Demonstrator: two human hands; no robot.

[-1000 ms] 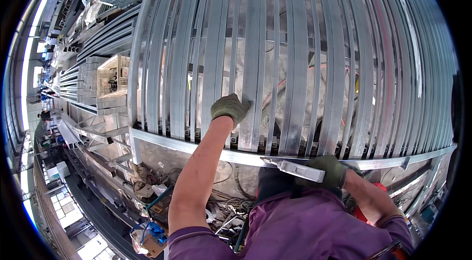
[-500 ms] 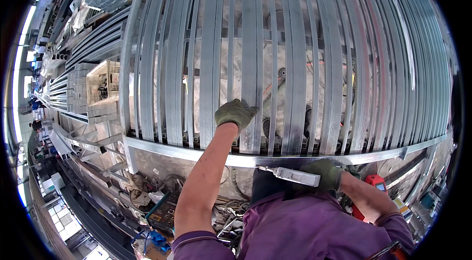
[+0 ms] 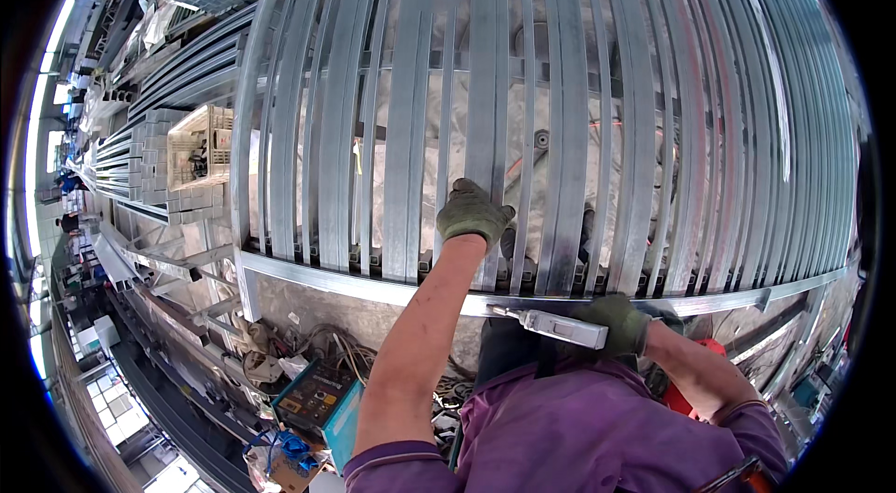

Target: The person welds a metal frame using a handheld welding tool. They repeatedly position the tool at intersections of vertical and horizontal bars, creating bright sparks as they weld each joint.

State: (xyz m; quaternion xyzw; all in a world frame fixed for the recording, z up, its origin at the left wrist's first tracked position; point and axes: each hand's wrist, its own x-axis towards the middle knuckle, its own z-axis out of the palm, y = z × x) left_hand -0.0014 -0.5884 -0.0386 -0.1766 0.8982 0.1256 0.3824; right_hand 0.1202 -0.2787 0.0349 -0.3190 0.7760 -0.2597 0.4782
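We clamp our gloved right hand [image 3: 613,323] on a grey pointed tool [image 3: 566,329] beside the galvanized rail [image 3: 317,277], while beyond it our gloved left hand [image 3: 473,213] rests on a metal tube [image 3: 487,111], its closure hidden from us.

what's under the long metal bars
Through gaps between the metal bars, grey floor and what look like dark shoes show. Whatever lies directly beneath the bars and left hand is covered.
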